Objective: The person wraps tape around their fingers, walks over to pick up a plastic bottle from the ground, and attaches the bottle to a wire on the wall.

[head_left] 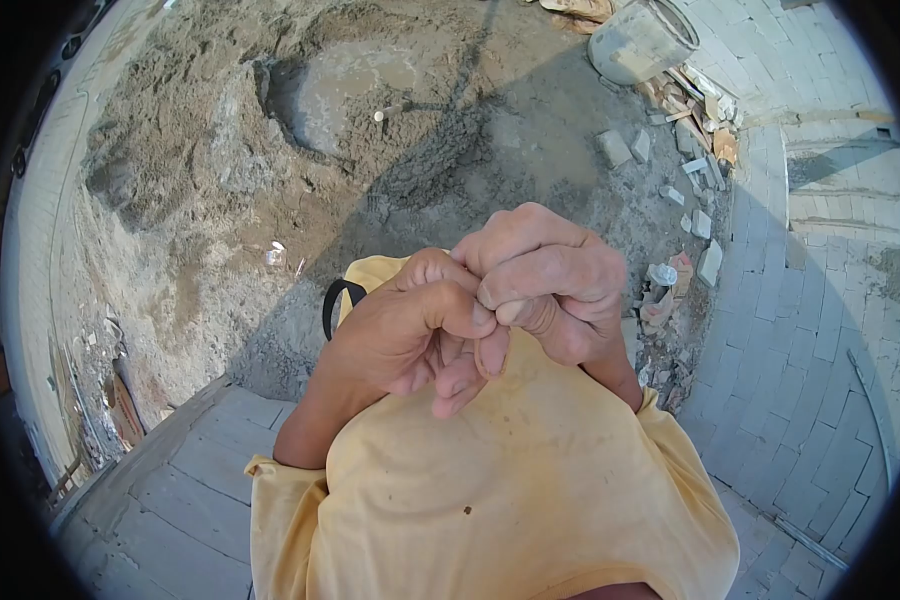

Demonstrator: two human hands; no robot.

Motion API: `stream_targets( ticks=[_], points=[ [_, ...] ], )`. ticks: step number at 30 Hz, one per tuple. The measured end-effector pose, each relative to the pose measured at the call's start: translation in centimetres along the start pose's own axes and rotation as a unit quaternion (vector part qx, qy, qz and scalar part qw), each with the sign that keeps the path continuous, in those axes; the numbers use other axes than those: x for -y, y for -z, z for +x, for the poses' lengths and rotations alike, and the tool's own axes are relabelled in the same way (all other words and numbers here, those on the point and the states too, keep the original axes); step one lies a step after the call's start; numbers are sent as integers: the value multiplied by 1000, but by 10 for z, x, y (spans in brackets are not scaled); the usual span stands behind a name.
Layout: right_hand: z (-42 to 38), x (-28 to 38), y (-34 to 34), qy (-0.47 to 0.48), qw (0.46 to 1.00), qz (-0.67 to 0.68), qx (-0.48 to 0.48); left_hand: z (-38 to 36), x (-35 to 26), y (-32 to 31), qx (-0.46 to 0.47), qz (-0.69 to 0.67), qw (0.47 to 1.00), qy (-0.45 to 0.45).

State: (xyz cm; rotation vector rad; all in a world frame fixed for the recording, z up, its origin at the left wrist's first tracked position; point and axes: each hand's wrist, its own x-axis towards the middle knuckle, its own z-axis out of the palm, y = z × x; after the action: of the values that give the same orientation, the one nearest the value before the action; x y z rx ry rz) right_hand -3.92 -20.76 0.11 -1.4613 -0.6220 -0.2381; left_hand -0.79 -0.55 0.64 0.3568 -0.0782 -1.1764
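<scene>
We look down on our own two bare hands, brought together in front of the yellow shirt (470, 480). Our left hand (395, 340) comes in from the left side, its thumb and forefinger drawn narrow while the lower fingers curl loosely beneath. Our right hand (560, 285) meets it from the other side, fingers folded tightly over and its thumb and forefinger tips touching those of the left. The grip is narrow at these tips, but we cannot tell whether anything small is pinched there, since the fingers cover the spot. The shirt is the thing nearest both hands, lying just behind them and spreading down toward us, with a few dark specks on its front. A black loop (329, 312) shows at its far edge, just beside the left hand. Well beyond, we see a rough mound of grey-brown sand (190, 150) around a hollow with a wet, pale puddle (360, 85). A pale, stained bucket (638, 45) sits tilted at the upper right, near scattered rubble (705, 130) and broken blocks. Pale paving (800, 350) runs down the right side, more slabs (205, 475) lie at the lower left, and shadow crosses the ground between.
</scene>
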Motion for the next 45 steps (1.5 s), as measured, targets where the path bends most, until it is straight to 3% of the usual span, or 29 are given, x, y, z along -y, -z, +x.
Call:
stream_targets(
  ticks=[3, 5, 6, 8, 9, 11, 12, 14, 23, 26, 39, 45],
  points=[
    [-4, -8, -3, 8, 1000, 12, 6, 1, 1, 1, 0, 8, 1000, -4],
    [-7, -12, -15, -53, 983, 150, -94, 2, -1, -3, -24, 78, 996, -21],
    [-7, -13, -17, -51, 983, 146, -94, 2, 0, -3, -20, 79, 996, -21],
    [-5, -15, -17, -100, 955, 251, -125, 0, 2, -3, -91, 235, 963, -95],
    [-5, -15, -14, -99, 955, 248, -126, -2, 5, -5, -88, 235, 963, -94],
    [-5, -17, -9, -101, 967, 218, -88, -5, 10, -8, -175, 336, 894, -240],
    [-4, -16, -8, -101, 967, 217, -89, -4, 11, -7, -175, 335, 894, -240],
    [-4, -16, -7, -106, 970, 204, -79, -3, 11, -5, -228, 382, 823, -353],
    [6, -6, -9, -93, 991, 63, -66, -3, 4, 5, -187, 443, 797, -365],
    [9, -4, -11, -88, 994, 36, -62, -4, 2, 1, -199, 411, 816, -356],
    [10, -7, -14, -211, 964, 124, -104, 3, -1, 4, -227, 343, 858, -308],
    [16, -1, -16, -189, 979, 33, -72, 2, -4, 5, -231, 370, 839, -324]
  ],
)
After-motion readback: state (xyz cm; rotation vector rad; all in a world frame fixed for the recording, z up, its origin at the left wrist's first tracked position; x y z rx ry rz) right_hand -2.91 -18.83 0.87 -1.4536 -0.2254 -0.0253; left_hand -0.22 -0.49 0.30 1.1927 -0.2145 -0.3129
